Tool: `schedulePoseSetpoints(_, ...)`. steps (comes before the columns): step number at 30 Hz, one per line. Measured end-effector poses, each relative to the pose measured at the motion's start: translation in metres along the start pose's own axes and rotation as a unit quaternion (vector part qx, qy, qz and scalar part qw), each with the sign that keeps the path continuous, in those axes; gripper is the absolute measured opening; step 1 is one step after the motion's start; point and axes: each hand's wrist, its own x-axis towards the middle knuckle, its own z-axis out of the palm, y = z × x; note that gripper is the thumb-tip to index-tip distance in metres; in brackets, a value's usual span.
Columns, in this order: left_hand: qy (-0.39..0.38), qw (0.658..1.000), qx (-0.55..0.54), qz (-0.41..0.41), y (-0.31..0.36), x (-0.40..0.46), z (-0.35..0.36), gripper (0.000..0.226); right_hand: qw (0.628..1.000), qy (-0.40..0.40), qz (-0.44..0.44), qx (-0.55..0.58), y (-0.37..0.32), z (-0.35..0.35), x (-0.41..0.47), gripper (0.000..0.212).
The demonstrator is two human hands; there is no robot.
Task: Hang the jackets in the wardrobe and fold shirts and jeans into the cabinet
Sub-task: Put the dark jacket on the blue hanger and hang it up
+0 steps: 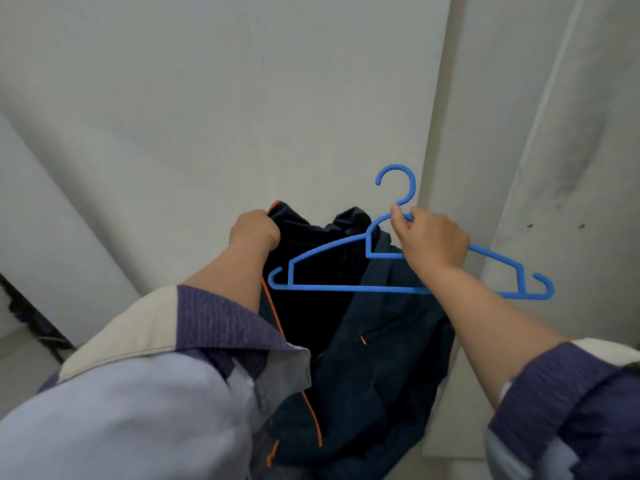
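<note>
A dark navy jacket (377,341) with orange piping hangs down in front of me. My left hand (254,230) is shut on its collar edge at the upper left. A blue plastic hanger (346,288) is held level in front of the jacket's open neck, its hook pointing up. My right hand (429,242) grips the hanger at the neck just below the hook. The hanger's left arm lies across the jacket opening; its right arm sticks out past the jacket.
A white panel (242,116) fills the view behind the jacket, with a vertical edge (436,150) to the right and another pale panel (554,168) beyond. A dark gap (31,317) shows at the lower left.
</note>
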Motion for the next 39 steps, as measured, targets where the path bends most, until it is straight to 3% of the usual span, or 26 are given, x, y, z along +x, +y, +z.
schedulePoseSetpoints(4, 0.017, 0.991, -0.115, -0.064, -0.01, -0.009, -0.006, 0.033, 0.999, 0.02, 0.016, -0.022, 0.002, -0.021, -0.002, 0.057)
schedulePoseSetpoints(7, 0.014, 0.984, -0.165, -0.063, -0.014, -0.016, -0.013, 0.038, 0.998, 0.039, 0.032, -0.037, 0.009, -0.028, -0.001, 0.058)
schedulePoseSetpoints(10, -0.013, 0.992, -0.12, -0.045, -0.016, -0.021, -0.018, 0.054, 0.997, 0.038, 0.047, -0.048, 0.013, -0.028, -0.002, 0.058)
schedulePoseSetpoints(12, 0.002, 0.998, -0.063, -0.028, -0.018, -0.021, -0.016, 0.039, 0.997, 0.024, 0.053, -0.056, 0.011, -0.023, -0.006, 0.058)
schedulePoseSetpoints(15, 0.04, 0.994, -0.101, -0.015, -0.017, -0.021, -0.011, 0.012, 0.996, -0.012, 0.061, -0.064, 0.003, -0.011, -0.012, 0.057)
schedulePoseSetpoints(22, 0.073, 0.988, -0.133, 0.016, -0.005, -0.02, -0.007, 0.019, 0.993, -0.099, 0.059, -0.027, -0.038, 0.034, -0.023, 0.057)
schedulePoseSetpoints(27, 0.097, 0.98, -0.168, 0.037, -0.007, -0.021, -0.006, 0.031, 0.975, -0.182, 0.11, 0.067, -0.08, 0.067, -0.028, 0.055)
schedulePoseSetpoints(31, 0.108, 0.977, -0.18, 0.044, -0.024, -0.027, -0.005, 0.035, 0.938, -0.217, 0.2, 0.18, -0.1, 0.076, -0.016, 0.054)
schedulePoseSetpoints(37, 0.108, 0.985, -0.107, 0.084, -0.07, -0.034, 0.003, 0.027, 0.928, -0.125, 0.196, 0.291, -0.111, 0.064, 0.02, 0.051)
schedulePoseSetpoints(39, 0.077, 0.992, -0.059, 0.075, -0.08, -0.033, 0.01, 0.045, 0.931, -0.098, 0.161, 0.313, -0.117, 0.056, 0.027, 0.051)
